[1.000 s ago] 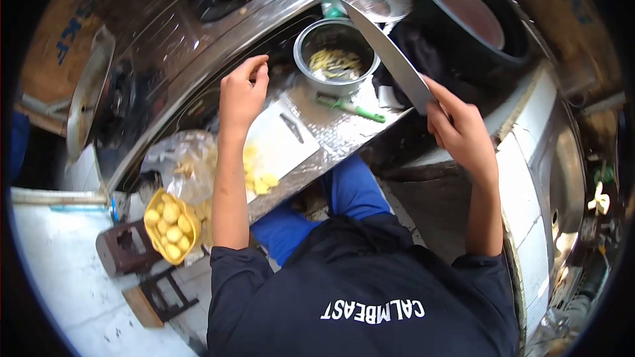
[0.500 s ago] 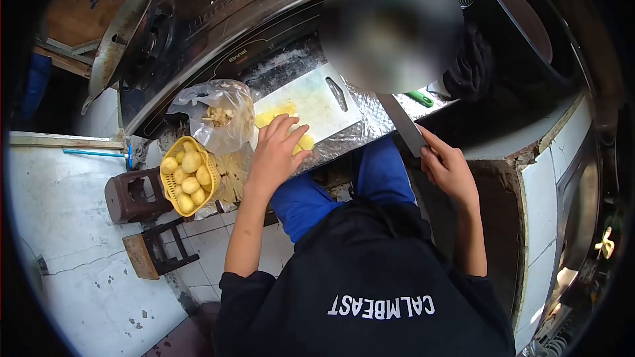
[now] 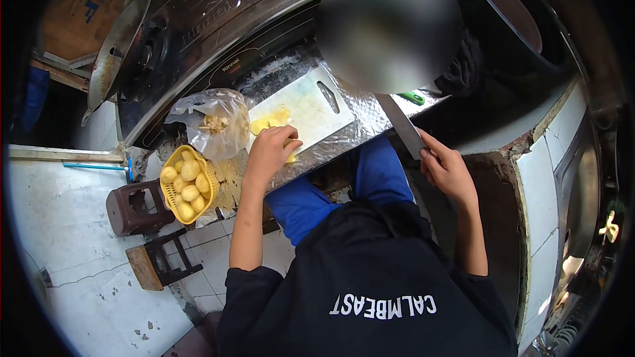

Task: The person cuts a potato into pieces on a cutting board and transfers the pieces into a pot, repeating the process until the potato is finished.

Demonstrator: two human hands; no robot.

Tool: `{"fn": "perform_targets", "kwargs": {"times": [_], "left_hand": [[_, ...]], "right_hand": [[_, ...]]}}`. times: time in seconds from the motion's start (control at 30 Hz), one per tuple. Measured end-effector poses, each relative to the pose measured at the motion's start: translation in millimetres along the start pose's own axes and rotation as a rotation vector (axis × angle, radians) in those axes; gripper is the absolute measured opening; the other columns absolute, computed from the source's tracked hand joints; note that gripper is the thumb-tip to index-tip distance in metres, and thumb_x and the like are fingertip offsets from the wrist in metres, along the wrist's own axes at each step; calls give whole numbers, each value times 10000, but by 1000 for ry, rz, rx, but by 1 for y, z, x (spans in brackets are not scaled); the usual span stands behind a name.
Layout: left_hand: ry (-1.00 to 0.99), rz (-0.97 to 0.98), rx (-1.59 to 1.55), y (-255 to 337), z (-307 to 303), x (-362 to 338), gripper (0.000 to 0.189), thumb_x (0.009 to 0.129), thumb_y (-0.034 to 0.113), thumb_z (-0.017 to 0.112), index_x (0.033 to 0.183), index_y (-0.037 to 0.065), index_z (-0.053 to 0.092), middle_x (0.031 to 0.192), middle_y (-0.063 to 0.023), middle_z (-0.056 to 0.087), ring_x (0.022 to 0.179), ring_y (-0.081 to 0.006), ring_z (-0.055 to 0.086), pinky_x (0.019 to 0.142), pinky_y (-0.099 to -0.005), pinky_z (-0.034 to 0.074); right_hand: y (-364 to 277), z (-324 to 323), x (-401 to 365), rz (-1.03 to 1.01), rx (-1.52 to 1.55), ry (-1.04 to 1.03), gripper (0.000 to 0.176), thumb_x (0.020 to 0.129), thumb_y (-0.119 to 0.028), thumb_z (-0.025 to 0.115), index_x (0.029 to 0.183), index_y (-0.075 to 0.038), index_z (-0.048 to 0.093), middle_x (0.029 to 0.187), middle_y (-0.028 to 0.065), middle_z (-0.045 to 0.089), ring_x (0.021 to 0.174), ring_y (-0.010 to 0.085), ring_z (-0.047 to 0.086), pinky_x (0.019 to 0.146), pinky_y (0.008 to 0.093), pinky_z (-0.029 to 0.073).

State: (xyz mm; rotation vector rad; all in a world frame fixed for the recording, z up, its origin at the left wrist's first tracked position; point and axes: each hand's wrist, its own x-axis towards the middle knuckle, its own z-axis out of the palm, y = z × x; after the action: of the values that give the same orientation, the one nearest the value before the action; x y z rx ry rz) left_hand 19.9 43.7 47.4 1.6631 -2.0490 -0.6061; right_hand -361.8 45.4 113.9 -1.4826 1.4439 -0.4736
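A white cutting board [image 3: 311, 114] lies on the foil-covered counter. Yellow potato pieces [image 3: 272, 119] rest at its left end. My left hand [image 3: 272, 151] is over the board's lower left corner, fingers curled together around a yellow potato piece that is mostly hidden. In my right hand [image 3: 444, 164] is the handle of a wide knife [image 3: 399, 125], held right of the board with the blade pointing up and left. Beside the board's left end sits a clear plastic bag [image 3: 228, 107] with pale scraps in it.
A yellow basket [image 3: 210, 170] of peeled potatoes sits at the left, near a brown stool [image 3: 126, 208] and a wooden stool [image 3: 144, 268]. A green handle [image 3: 413, 98] and dark cloth lie beyond the knife. A large blurred round area covers the upper middle.
My left hand's spread fingers have drawn together around a potato piece near the board's lower edge. My right hand still holds the knife in about the same place. The view has shifted slightly.
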Motion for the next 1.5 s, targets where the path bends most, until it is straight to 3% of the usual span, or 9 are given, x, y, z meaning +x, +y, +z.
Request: {"fn": "perform_targets", "kwargs": {"times": [0.2, 0.43, 0.6, 0.8, 0.97, 1.03, 1.2, 1.3, 1.5], "left_hand": [[316, 116, 51, -11, -6, 14, 190, 857, 147, 760, 962, 16, 672, 889, -140, 710, 804, -299, 693, 722, -359, 531], [261, -126, 121, -10, -4, 25, 145, 952, 153, 668, 1037, 38, 639, 866, -191, 698, 822, -402, 670, 700, -446, 534], [425, 91, 182, -4, 1, 37, 169, 966, 107, 598, 1112, 20, 605, 972, -188, 684, 870, -389, 666, 743, -460, 544], [154, -100, 411, 21, 47, 57, 215, 892, 7, 547, 1088, -56, 611, 1069, -182, 608, 1052, -348, 615, 871, -427, 545], [170, -42, 282, 33, 39, 41, 365, 871, 7, 608, 1228, -65, 596, 1062, -193, 607, 1058, -376, 612, 898, -452, 532], [-8, -48, 203, 27, 22, 47, 418, 851, 36, 679, 1257, -43, 620, 1101, -209, 615, 1058, -389, 617, 925, -446, 521], [9, -89, 46, 7, 18, 62, 336, 832, 77, 735, 1150, -29, 699, 1108, -215, 645, 1029, -384, 641, 920, -423, 519], [144, -104, -8, -3, 30, 60, 332, 819, 111, 770, 1115, -30, 723, 1040, -196, 670, 951, -349, 664, 865, -397, 531], [359, -106, 90, 4, 40, 49, 308, 824, 157, 793, 1078, -10, 751, 959, -155, 681, 865, -288, 672, 795, -368, 533]], "right_hand": [[0, 2, 2, 11, -10, -25, 480, 995, -113, 539, 1472, -165, 527, 676, 82, 597, 636, 124, 593, 673, 303, 495], [6, 2, -3, -15, 7, -23, 481, 991, -114, 544, 1470, -154, 526, 666, 91, 556, 639, 124, 579, 684, 301, 493], [13, 2, -5, -7, 19, -16, 479, 993, -122, 548, 1471, -145, 523, 667, 88, 552, 635, 122, 564, 681, 297, 488], [12, 5, -6, 9, 13, -39, 477, 998, -129, 549, 1474, -143, 518, 675, 98, 579, 633, 129, 561, 683, 299, 487], [15, 7, -5, -2, 12, -41, 476, 1001, -134, 546, 1476, -143, 515, 678, 105, 598, 623, 140, 571, 683, 306, 496], [15, 8, -5, 2, 4, -59, 480, 1001, -134, 545, 1480, -150, 512, 678, 108, 602, 625, 142, 579, 684, 311, 499], [7, 17, -4, 0, 0, -90, 525, 998, -122, 541, 1514, -178, 466, 669, 114, 608, 601, 162, 599, 671, 336, 512], [9, 37, 2, -119, -171, -63, 672, 934, -74, 571, 1562, -186, 359, 744, 205, 681, 638, 399, 662, 680, 467, 532], [-8, 88, 32, -435, -405, -112, 739, 890, -76, 592, 1563, -76, 284, 722, 236, 675, 681, 448, 665, 664, 544, 540]]}}
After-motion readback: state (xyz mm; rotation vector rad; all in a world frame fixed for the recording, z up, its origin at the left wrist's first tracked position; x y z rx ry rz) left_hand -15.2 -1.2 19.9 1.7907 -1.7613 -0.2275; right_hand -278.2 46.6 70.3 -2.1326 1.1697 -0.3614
